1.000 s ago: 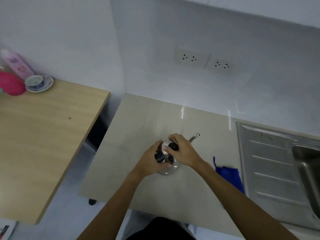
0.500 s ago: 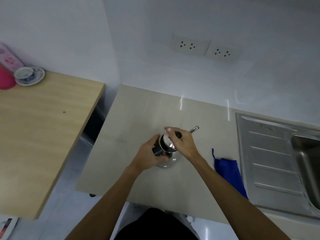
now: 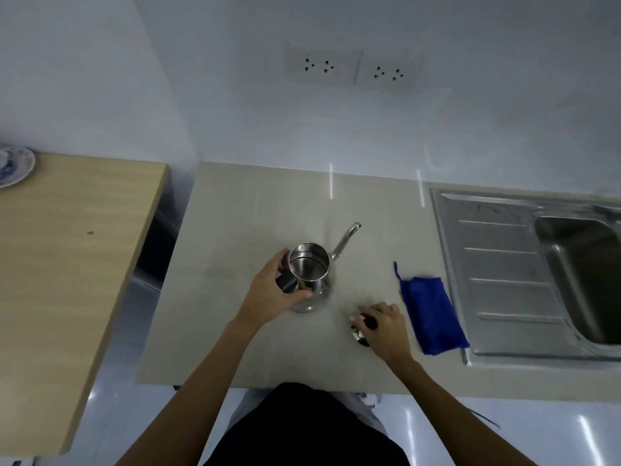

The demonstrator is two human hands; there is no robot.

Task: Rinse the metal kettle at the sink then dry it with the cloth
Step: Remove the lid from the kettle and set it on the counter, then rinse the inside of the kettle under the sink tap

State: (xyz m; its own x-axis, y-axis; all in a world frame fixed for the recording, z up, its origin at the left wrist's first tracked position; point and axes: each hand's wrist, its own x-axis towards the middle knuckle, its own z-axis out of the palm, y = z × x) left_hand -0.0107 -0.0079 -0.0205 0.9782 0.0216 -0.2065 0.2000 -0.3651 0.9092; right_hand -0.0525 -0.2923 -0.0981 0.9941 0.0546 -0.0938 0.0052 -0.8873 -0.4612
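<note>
A shiny metal kettle (image 3: pixel 311 275) with a thin spout stands uncovered on the beige counter (image 3: pixel 255 216). My left hand (image 3: pixel 274 292) grips its dark handle on the left side. The kettle's lid (image 3: pixel 361 332), metal with a black knob, is low over the counter or on it, to the right of the kettle, with my right hand (image 3: pixel 384 326) closed over it. A folded blue cloth (image 3: pixel 430 312) lies just right of that hand, next to the steel sink (image 3: pixel 497 264). The sink's basin is at the far right edge.
A wooden table (image 3: pixel 70 257) stands to the left of the counter across a narrow gap, with a patterned saucer (image 3: pixel 15 164) at its back corner. Two wall sockets (image 3: pixel 324 67) sit above the counter. The sink's ribbed drainboard lies between cloth and basin.
My right hand lifted the lid off the kettle and carried it down to the right, near the cloth. The kettle now stands uncovered, my left hand still on its handle.
</note>
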